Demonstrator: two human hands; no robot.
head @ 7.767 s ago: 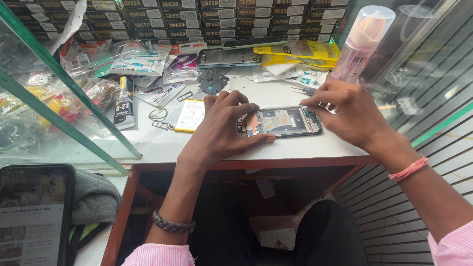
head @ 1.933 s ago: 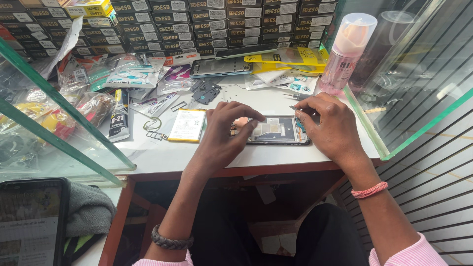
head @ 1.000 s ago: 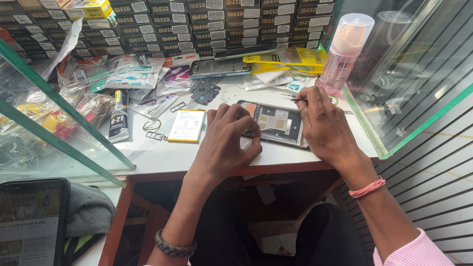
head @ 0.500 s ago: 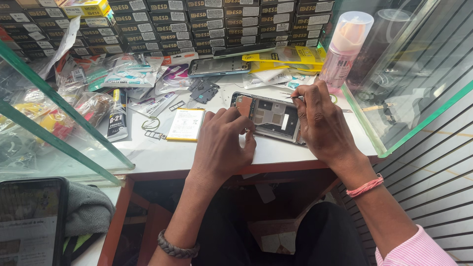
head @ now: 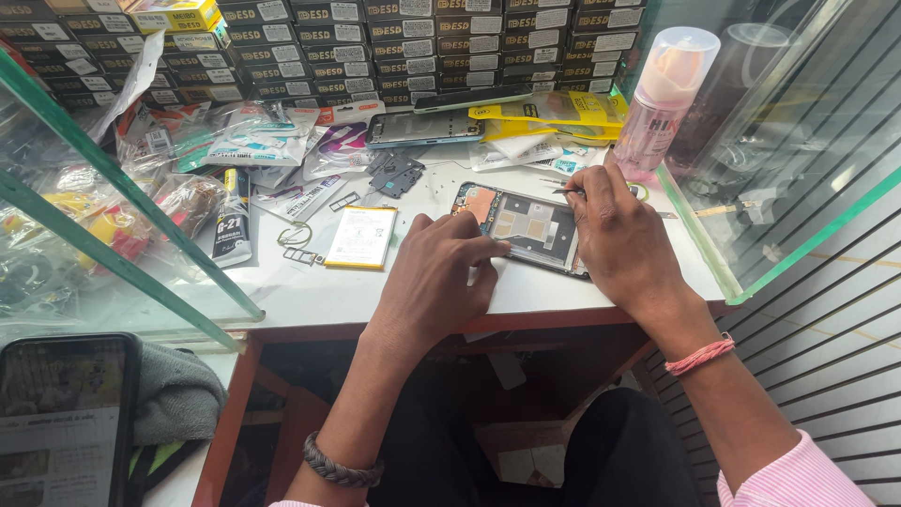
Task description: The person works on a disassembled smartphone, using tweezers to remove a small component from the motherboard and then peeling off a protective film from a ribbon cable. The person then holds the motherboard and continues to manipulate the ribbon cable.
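An opened phone [head: 526, 225] lies back-up on the white table [head: 310, 291], its inner boards and shields showing. My left hand [head: 441, 272] presses its fingertips on the phone's left edge and holds it down. On the phone's right end rests my right hand [head: 624, 235], pinching a thin metal tool [head: 566, 191] whose tip points left above the phone's top edge. A yellow-edged phone battery [head: 361, 238] lies flat just left of my left hand.
A black glue tube [head: 233, 218], small metal brackets [head: 305, 253] and torn packets litter the left side. Another phone [head: 424, 129] lies at the back before stacked parts boxes [head: 394, 47]. A pink spray bottle [head: 664, 99] stands back right. Glass panes flank both sides.
The opened phone has been turned from lying square to the table edge to a slant. Both hands shifted with it, and the thin tool now shows in my right hand.
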